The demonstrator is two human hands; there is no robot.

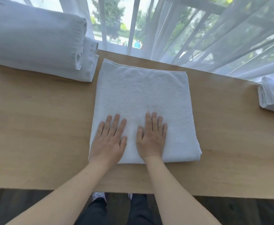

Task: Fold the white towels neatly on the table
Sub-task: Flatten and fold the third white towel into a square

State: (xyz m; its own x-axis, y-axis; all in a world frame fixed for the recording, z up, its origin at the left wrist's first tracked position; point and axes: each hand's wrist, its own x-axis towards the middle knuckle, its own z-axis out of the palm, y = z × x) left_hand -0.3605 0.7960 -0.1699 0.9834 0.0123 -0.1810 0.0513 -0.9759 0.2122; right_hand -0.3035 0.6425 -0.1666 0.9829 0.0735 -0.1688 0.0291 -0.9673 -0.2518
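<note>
Both hands flat on towel.

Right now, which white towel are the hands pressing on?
The middle towel, lying flat under both palms; the left stack and the right-edge towel lie untouched.

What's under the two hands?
The left hand and right hand lie flat on a folded white towel, which rests on the wooden table. The layers inside the towel are hidden.

Bare forearms with no sleeves, rings or watch. Black trousers and white trainers with dark markings below.
</note>
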